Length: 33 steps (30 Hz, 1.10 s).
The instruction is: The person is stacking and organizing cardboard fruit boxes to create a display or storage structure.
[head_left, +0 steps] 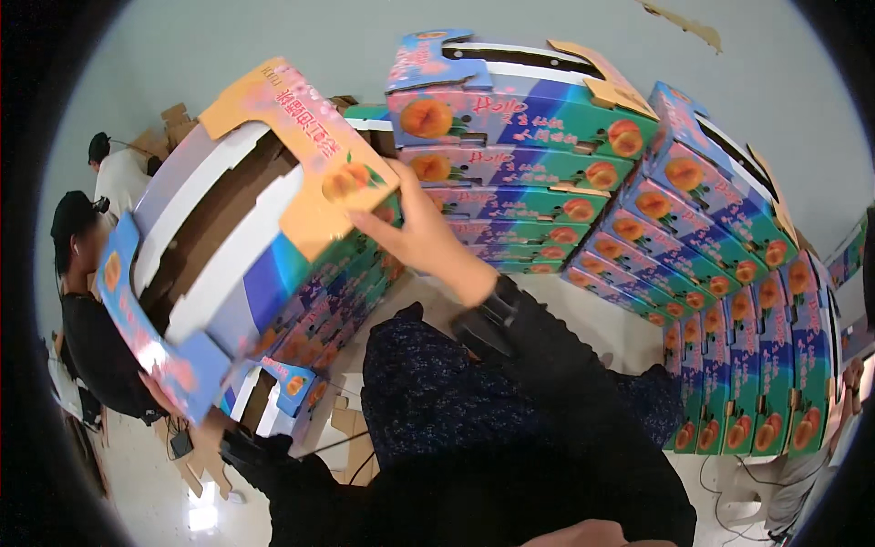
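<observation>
A printed cardboard fruit box [251, 278], tilted and with a long gap along its top, is held up between both my hands at the left. My right hand [421, 232] grips its orange end panel [314, 150], thumb on the near side and fingers around the edge. At the blue end panel [173, 356] is my left hand [212, 427], its fingers mostly hidden by the box. Below and behind the held box, more peach-printed boxes [333, 310] are partly hidden.
Stacks of matching boxes stand ahead [524, 118], at the right [715, 196] and at the far right [752, 365]. Two people [100, 319] are at the left, and part of another person [802, 492] shows at the right edge. Flattened cardboard [196, 460] and cables [720, 492] lie on the floor.
</observation>
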Available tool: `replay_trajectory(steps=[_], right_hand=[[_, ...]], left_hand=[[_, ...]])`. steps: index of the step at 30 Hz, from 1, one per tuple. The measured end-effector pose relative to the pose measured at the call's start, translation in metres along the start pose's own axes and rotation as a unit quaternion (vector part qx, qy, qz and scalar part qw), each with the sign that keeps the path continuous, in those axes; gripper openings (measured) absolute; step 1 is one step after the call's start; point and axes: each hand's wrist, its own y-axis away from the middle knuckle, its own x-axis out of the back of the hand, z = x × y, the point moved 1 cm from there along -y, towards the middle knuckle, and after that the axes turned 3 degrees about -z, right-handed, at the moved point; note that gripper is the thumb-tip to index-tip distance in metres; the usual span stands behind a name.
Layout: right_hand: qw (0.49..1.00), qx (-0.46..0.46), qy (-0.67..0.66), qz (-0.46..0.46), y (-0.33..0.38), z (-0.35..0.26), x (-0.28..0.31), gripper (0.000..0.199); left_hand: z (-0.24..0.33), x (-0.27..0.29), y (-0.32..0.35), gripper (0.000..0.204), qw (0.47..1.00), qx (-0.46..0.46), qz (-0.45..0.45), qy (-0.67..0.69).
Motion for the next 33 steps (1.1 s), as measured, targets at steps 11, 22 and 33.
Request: replay_trajectory(steps=[11, 22, 33], right_hand=[[0.960, -0.034, 0.279, 0.008, -0.022, 0.060, -0.026, 0.085], [0.958, -0.013, 0.282, 0.046, -0.001, 0.060, -0.024, 0.094], [0.957, -0.145, 0.251, -0.009, 0.223, 0.062, 0.075, 0.026]], left_hand=[[0.075, -0.076, 0.002, 0.062, 0.825, 0.445, -0.065, 0.344], [0.057, -0.106, -0.004, 0.057, 0.834, 0.439, -0.094, 0.321], [-0.036, 0.005, 0.163, 0.054, 0.933, 0.258, 0.039, -0.249]])
